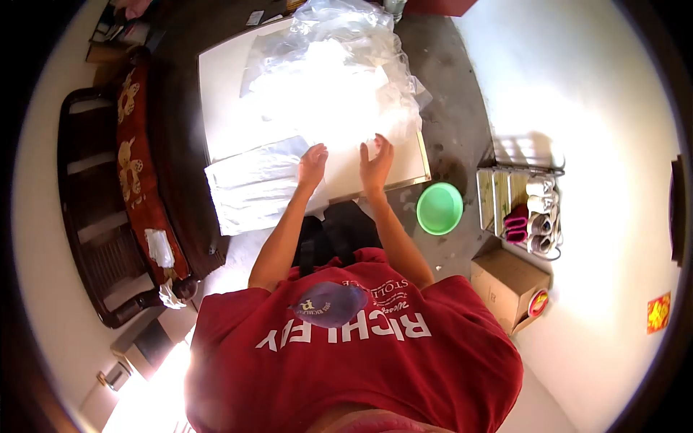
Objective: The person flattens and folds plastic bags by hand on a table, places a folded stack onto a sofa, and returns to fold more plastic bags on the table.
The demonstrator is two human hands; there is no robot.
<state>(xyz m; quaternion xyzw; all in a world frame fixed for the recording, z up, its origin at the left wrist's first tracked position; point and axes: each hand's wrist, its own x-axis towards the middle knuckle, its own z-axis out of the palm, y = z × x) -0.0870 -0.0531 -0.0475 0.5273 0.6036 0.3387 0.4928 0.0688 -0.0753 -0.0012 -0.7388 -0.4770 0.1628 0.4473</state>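
On a white table (224, 115) lies a large heap of clear plastic bags (346, 25), its middle washed out by glare. At the front left corner is a flat stack of white plastic bags (253, 187). My left hand (312, 166) is beside the stack's right edge, fingers loosely bent and apart, with nothing visible in them. My right hand (377, 162) is over the table's front part, just below the heap, thumb and fingers spread. Glare makes it hard to tell whether its fingertips touch the plastic.
A green basin (439, 208) stands on the floor right of the table. Farther right are a shoe rack (498, 198) with several shoes and a cardboard box (505, 281). A dark wooden bench (90, 216) with a red patterned cover (133, 159) lines the left wall.
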